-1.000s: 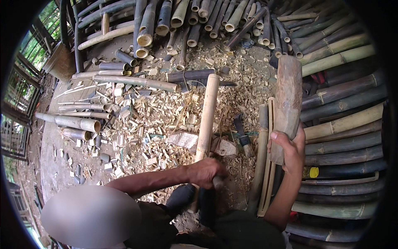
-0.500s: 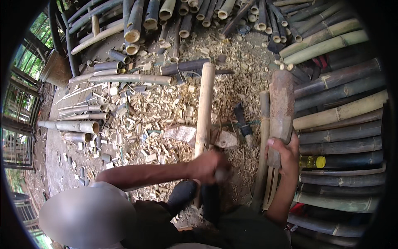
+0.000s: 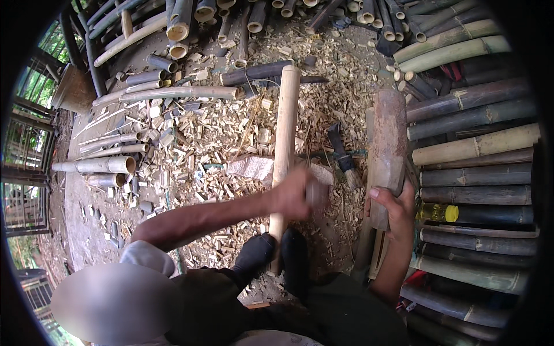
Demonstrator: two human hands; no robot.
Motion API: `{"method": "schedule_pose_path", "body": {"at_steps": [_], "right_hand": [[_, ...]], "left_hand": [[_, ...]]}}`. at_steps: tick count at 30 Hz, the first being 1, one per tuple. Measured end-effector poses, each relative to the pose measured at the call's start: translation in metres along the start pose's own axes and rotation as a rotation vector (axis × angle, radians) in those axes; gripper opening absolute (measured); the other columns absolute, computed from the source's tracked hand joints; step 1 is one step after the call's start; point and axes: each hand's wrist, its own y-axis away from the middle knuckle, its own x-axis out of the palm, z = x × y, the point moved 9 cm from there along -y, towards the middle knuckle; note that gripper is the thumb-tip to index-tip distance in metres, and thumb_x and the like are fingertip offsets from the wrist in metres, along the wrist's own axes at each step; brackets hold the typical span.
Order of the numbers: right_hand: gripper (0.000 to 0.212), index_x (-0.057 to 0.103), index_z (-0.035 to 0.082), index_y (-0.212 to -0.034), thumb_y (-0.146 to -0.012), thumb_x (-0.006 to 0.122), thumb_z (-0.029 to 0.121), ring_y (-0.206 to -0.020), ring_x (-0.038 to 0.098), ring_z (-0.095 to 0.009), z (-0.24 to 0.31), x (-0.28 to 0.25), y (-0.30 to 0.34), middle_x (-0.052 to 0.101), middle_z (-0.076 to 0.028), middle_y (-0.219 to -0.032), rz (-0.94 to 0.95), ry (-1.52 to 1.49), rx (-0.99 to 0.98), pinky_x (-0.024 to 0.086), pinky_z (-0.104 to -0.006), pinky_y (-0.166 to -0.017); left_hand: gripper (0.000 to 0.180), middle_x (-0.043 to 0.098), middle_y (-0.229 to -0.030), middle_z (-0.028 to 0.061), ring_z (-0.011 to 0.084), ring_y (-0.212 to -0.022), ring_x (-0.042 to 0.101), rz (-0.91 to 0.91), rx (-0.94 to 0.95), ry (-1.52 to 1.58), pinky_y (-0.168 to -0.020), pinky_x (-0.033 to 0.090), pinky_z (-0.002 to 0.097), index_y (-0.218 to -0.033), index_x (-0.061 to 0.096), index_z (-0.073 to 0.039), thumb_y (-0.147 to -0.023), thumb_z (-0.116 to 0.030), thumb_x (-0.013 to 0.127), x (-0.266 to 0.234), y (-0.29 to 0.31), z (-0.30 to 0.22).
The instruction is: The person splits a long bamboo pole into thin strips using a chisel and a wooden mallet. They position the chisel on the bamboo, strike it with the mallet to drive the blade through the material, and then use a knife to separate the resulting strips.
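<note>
A pale, peeled bamboo pole stretches away from between my two dark-clad feet. It crosses a chopped pale wood block lying on the floor. My left hand is closed beside the pole, around a tool handle whose rounded end faces up; motion blurs it, and the rest of the tool is hidden. On the right, my right hand grips the near end of a thick, worn wooden block, thumb laid across it. Long bamboo pieces lie beneath and beside that block.
Wood chips cover the floor. A black-handled brush-like tool lies between pole and block. Dark bamboo poles are stacked at right, with a yellow-capped bottle among them. Cut bamboo tubes lie at left; more line the far side.
My left hand has moved away from my body along the pole, handle still in its grip. The right hand keeps its hold on the wooden block. The whole view has shifted slightly.
</note>
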Motion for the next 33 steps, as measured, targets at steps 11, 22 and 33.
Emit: {"method": "schedule_pose_path", "body": {"at_steps": [11,22,33], "right_hand": [[0.051,0.052,-0.003,-0.125,-0.080,0.073,0.010,-0.058,0.063,-0.017,0.009,0.016,0.009,0.063,-0.010,-0.085,0.027,-0.026,0.061,0.053,-0.0316,-0.051],[0.053,0.052,-0.003,-0.126,-0.079,0.073,0.010,-0.059,0.062,-0.018,-0.003,0.009,0.017,0.062,-0.011,-0.086,-0.045,-0.025,0.098,0.053,-0.0310,-0.051],[0.051,0.050,-0.003,-0.122,-0.081,0.075,0.013,-0.061,0.065,-0.020,-0.010,0.020,0.023,0.064,-0.012,-0.086,0.021,-0.007,0.098,0.056,-0.0339,-0.052]], "left_hand": [[0.010,0.055,-0.069,-0.0005,0.0146,-0.054,0.052,-0.206,-0.422,0.558,-0.050,0.048,0.0306,-0.095,0.065,-0.007,-0.090,-0.016,0.066,-0.052,-0.048,0.064],[0.019,0.064,-0.068,0.0070,0.0170,-0.055,0.060,-0.264,-0.138,0.474,-0.051,0.049,0.0323,-0.077,0.065,-0.006,-0.083,-0.022,0.074,-0.037,-0.027,-0.005],[0.032,0.055,-0.067,-0.0023,0.0071,-0.062,0.049,0.014,-0.319,0.511,-0.057,0.039,0.0283,-0.076,0.063,-0.006,-0.093,-0.029,0.075,0.036,0.012,0.040]]}}
